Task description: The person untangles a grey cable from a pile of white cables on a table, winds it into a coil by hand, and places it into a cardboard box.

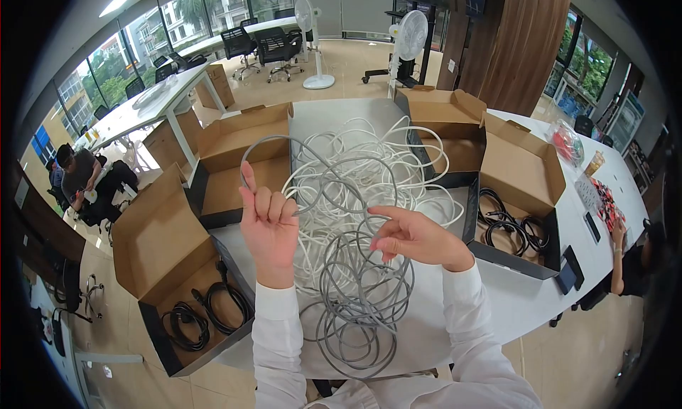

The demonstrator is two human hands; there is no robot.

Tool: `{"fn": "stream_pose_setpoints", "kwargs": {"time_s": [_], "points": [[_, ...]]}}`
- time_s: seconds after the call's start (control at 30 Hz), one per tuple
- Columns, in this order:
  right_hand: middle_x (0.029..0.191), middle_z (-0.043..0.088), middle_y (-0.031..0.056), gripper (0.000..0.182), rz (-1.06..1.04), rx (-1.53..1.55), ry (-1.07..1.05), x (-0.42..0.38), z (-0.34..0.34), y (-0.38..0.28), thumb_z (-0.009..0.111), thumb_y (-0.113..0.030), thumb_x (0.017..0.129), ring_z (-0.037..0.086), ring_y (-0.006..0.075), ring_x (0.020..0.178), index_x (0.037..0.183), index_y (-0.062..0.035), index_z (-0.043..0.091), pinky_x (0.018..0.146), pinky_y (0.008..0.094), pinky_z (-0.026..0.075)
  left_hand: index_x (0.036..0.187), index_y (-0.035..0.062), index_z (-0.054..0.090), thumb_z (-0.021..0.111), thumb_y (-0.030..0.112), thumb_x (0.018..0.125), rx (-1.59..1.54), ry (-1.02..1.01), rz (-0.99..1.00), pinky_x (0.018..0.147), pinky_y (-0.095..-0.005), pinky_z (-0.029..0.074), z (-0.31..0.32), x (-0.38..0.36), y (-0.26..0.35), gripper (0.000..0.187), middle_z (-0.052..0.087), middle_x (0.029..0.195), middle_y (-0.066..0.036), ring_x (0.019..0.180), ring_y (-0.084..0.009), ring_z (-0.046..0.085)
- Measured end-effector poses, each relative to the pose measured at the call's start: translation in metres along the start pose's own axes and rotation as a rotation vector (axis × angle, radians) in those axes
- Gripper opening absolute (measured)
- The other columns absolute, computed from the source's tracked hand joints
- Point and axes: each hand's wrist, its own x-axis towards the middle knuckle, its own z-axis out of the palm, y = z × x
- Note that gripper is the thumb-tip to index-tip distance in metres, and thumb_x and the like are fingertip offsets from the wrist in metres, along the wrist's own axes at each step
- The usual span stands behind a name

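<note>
In front of me, my left hand [270, 221] is raised with its fingers curled and the index finger pointing up. A grey cable [290, 138] arcs up from that hand and over to the right. My right hand [412, 235] pinches the grey cable near its fingertips, index finger partly stretched out. Below both hands, the rest of the grey cable lies in a loose tangle [362, 302] near the table's front edge. Behind it spreads a large heap of white cable [348, 153], partly hidden by my hands.
Open cardboard boxes flank the cables; the front left box [158, 306] and front right box [515, 263] hold coiled black cables. Farther right are a phone [592, 227], a plastic bag [566, 142] and another person's hand [618, 231]. A person sits at far left [89, 178].
</note>
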Motion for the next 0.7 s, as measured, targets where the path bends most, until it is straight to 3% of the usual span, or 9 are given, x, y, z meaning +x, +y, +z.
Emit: {"fn": "stream_pose_setpoints", "kwargs": {"time_s": [0.13, 0.23, 0.33, 0.43, 0.53, 0.7], "points": [[0.129, 0.057, 0.0162, 0.091, -0.134, 0.108, -0.149, -0.002, -0.002, 0.000, 0.067, -0.009, 0.091, 0.066, 0.0206, 0.096, 0.157, -0.0110, 0.004, 0.088, 0.0299, 0.051, 0.140, 0.0145, 0.049, 0.035, 0.028, 0.108, -0.046, -0.021, 0.005, 0.054, -0.0255, 0.021, 0.002, 0.000, 0.003, 0.038, 0.020, 0.062, 0.004, 0.053, -0.0092, 0.019], [0.138, 0.047, 0.0154, 0.098, -0.255, 0.287, -0.164, 0.004, -0.004, 0.012, 0.070, -0.005, 0.088, 0.062, 0.0216, 0.107, 0.157, -0.0136, 0.001, 0.091, 0.0322, 0.051, 0.140, 0.0148, 0.050, 0.036, 0.028, 0.107, -0.081, -0.023, -0.016, 0.053, -0.0255, 0.021, 0.001, -0.001, 0.002, 0.037, 0.021, 0.062, 0.005, 0.053, -0.0091, 0.019], [0.140, 0.042, 0.0146, 0.097, -0.206, 0.249, -0.189, 0.012, -0.006, 0.019, 0.071, -0.004, 0.086, 0.056, 0.0219, 0.117, 0.157, -0.0129, 0.006, 0.094, 0.0348, 0.050, 0.139, 0.0146, 0.050, 0.036, 0.028, 0.107, -0.129, -0.030, -0.033, 0.052, -0.0254, 0.021, 0.001, -0.002, -0.002, 0.037, 0.021, 0.061, 0.005, 0.052, -0.0089, 0.019], [0.140, 0.042, 0.0107, 0.087, -0.207, -0.009, -0.037, 0.023, 0.001, 0.026, 0.074, -0.007, 0.085, 0.054, 0.0209, 0.120, 0.154, -0.0094, 0.021, 0.095, 0.0359, 0.050, 0.139, 0.0149, 0.050, 0.037, 0.029, 0.107, -0.179, -0.048, -0.054, 0.052, -0.0255, 0.021, 0.003, -0.004, -0.005, 0.038, 0.021, 0.061, 0.005, 0.052, -0.0088, 0.019], [0.125, 0.051, 0.0089, 0.063, -0.336, -0.164, 0.194, 0.031, 0.013, 0.029, 0.079, -0.011, 0.081, 0.058, 0.0184, 0.109, 0.133, -0.0061, 0.044, 0.088, 0.0328, 0.051, 0.139, 0.0133, 0.051, 0.037, 0.029, 0.107, -0.204, -0.063, -0.063, 0.051, -0.0252, 0.023, 0.007, -0.006, -0.008, 0.038, 0.024, 0.060, 0.005, 0.051, -0.0083, 0.021], [0.099, 0.052, 0.0067, 0.038, -0.462, -0.497, 0.487, 0.040, 0.018, 0.026, 0.085, -0.009, 0.070, 0.055, 0.0226, 0.089, 0.092, -0.0068, 0.054, 0.075, 0.0341, 0.047, 0.122, 0.0067, 0.055, 0.036, 0.027, 0.107, -0.266, -0.099, -0.130, 0.051, -0.0245, 0.028, 0.014, -0.008, -0.015, 0.031, 0.030, 0.059, 0.004, 0.049, -0.0078, 0.028]]}}
